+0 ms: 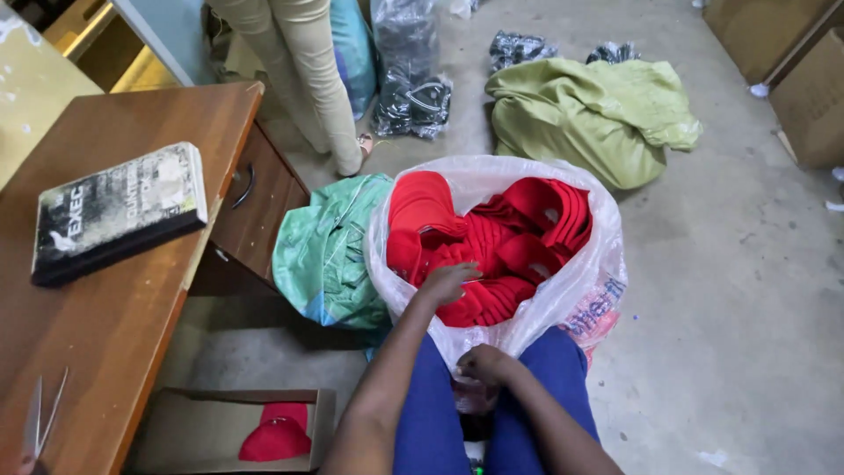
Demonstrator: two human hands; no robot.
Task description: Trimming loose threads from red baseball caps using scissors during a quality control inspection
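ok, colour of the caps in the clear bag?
Red caps, clearest in the head view.

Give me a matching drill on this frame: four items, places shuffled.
Items:
1. thick dark hardcover book
2. single red cap
3. olive green cloth bundle
4. left hand

Places:
A. on the red caps inside the clear plastic bag
B. on the brown wooden desk
C. on the concrete floor beyond the bag
D. in the open cardboard box by the desk

Pairs: 1-B, 2-D, 3-C, 4-A
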